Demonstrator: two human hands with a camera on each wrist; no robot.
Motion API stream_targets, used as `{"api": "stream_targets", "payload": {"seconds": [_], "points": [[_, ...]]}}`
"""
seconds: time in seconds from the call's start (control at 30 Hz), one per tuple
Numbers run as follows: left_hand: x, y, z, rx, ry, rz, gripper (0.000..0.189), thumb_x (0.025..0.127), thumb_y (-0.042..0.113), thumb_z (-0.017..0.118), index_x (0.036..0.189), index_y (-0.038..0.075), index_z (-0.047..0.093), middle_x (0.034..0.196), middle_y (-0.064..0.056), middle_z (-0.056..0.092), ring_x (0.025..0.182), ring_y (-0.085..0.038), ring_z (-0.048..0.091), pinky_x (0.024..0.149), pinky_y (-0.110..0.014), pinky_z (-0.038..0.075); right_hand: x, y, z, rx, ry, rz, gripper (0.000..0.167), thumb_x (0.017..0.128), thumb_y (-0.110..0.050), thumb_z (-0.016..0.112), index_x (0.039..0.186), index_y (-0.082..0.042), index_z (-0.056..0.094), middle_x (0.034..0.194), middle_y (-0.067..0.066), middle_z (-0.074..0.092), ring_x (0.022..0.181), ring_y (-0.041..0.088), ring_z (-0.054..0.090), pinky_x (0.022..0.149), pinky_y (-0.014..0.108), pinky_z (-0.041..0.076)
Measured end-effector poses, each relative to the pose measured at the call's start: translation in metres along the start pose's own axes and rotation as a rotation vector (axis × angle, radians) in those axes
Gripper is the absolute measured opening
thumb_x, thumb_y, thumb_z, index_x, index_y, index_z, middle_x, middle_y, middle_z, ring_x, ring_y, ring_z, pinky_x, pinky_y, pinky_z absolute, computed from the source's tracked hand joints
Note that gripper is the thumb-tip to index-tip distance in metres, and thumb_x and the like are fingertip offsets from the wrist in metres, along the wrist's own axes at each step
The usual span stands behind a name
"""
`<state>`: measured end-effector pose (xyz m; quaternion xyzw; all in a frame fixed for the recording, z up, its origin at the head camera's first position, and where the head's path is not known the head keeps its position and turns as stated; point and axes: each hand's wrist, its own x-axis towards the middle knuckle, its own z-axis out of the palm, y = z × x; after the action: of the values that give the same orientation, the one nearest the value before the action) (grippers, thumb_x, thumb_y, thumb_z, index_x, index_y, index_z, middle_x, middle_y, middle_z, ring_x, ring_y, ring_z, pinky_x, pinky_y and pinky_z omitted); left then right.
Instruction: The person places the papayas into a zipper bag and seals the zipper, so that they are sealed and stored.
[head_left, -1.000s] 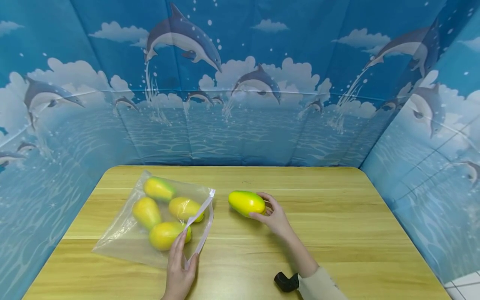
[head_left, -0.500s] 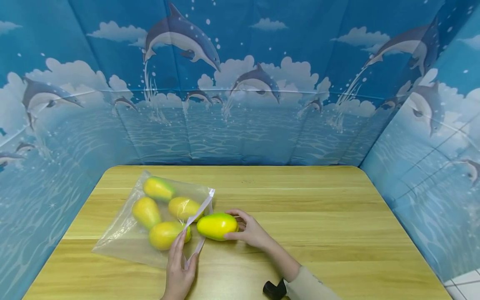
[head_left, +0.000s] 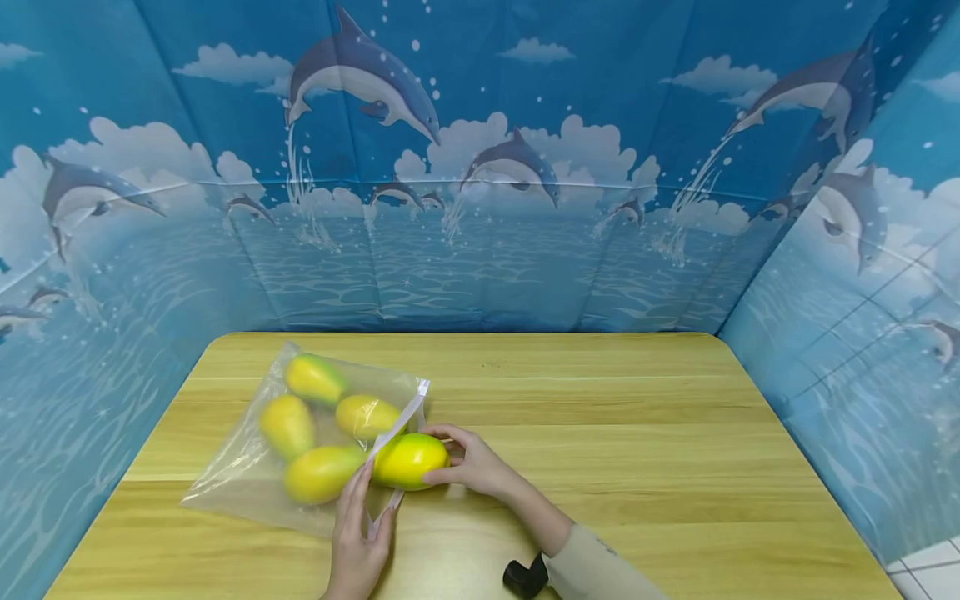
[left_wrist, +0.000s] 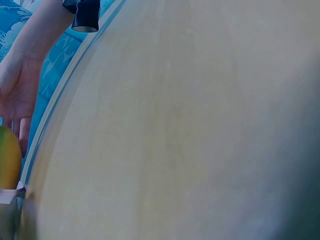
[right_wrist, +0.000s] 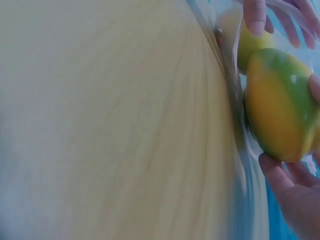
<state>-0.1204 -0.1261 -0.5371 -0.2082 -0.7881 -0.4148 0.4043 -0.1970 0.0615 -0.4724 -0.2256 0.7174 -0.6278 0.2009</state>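
Observation:
In the head view a clear zip bag [head_left: 240, 487] lies on its side at the left of the table, several yellow-green oblong fruits [head_left: 287, 425] inside it, like mangoes or papayas. My left hand [head_left: 358, 533] holds the bag's mouth, fingers at the upper edge and thumb near the lower one. The white zip strip [head_left: 401, 421] faces right. With thumb and fingers, my right hand [head_left: 480, 467] grips another such fruit [head_left: 412, 461], its left end inside the mouth. The right wrist view shows this fruit [right_wrist: 280, 105] close to a bagged one.
A wooden table [head_left: 637, 433] carries everything, its far edge against a dolphin-print curtain [head_left: 480, 250]. On my right wrist sits a black camera [head_left: 525, 577], low over the table's near side.
My right hand has brought the fruit left and nearer to me, into the bag's mouth. The lower and left bagged fruits have shifted slightly left. My left hand stays put.

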Motion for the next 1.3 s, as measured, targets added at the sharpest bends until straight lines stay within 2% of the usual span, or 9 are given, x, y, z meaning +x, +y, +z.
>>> {"api": "stream_targets", "payload": {"seconds": [0.3,0.47,0.63,0.73,0.93,1.3], "points": [[0.000,0.000,0.000,0.004,-0.012,-0.002,0.052,0.089,0.017,0.049,0.128,-0.014,0.039,0.128,-0.026,0.043,0.130,-0.012,0.031,0.111,-0.021,0.024,0.019,0.024,0.015,-0.017,0.036,-0.006,0.058,0.078,-0.012,0.072,0.130,-0.006,0.047,0.129,0.010,0.048,0.112,0.024,0.052,0.089,0.027,0.051],[0.000,0.000,0.000,-0.001,-0.012,-0.002,0.051,0.087,0.014,0.049,0.129,-0.013,0.039,0.126,-0.026,0.045,0.129,-0.013,0.033,0.111,-0.021,0.025,0.024,0.023,0.026,-0.053,0.110,-0.024,0.060,0.077,-0.014,0.073,0.129,-0.002,0.046,0.130,0.013,0.048,0.111,0.027,0.051,0.088,0.028,0.052],[0.000,0.000,0.000,-0.002,-0.013,-0.006,0.050,0.090,0.018,0.047,0.129,-0.013,0.039,0.126,-0.027,0.045,0.129,-0.012,0.033,0.110,-0.020,0.024,0.027,0.025,0.036,-0.118,0.194,-0.014,0.063,0.076,-0.017,0.074,0.130,-0.003,0.046,0.127,0.013,0.047,0.109,0.028,0.051,0.086,0.026,0.052],[0.000,-0.001,0.000,0.001,-0.017,-0.013,0.051,0.091,0.019,0.046,0.129,-0.013,0.039,0.127,-0.026,0.044,0.130,-0.011,0.032,0.110,-0.019,0.024,0.027,0.027,0.042,-0.130,0.228,-0.034,0.063,0.075,-0.018,0.075,0.129,-0.003,0.047,0.124,0.014,0.047,0.109,0.030,0.051,0.084,0.025,0.052],[0.000,-0.001,0.000,0.006,-0.021,-0.020,0.051,0.092,0.022,0.046,0.129,-0.013,0.039,0.129,-0.024,0.044,0.130,-0.011,0.031,0.112,-0.020,0.021,0.029,0.025,0.051,-0.084,0.264,-0.100,0.061,0.075,-0.013,0.075,0.127,0.000,0.047,0.122,0.017,0.046,0.109,0.032,0.049,0.086,0.027,0.052],[-0.001,0.001,0.001,0.002,-0.013,-0.009,0.051,0.089,0.018,0.048,0.128,-0.013,0.040,0.128,-0.025,0.044,0.130,-0.011,0.031,0.111,-0.020,0.023,0.039,0.029,0.065,-0.143,0.335,-0.171,0.057,0.072,-0.014,0.077,0.122,-0.003,0.052,0.109,0.008,0.049,0.100,0.021,0.051,0.085,0.021,0.051]]}}
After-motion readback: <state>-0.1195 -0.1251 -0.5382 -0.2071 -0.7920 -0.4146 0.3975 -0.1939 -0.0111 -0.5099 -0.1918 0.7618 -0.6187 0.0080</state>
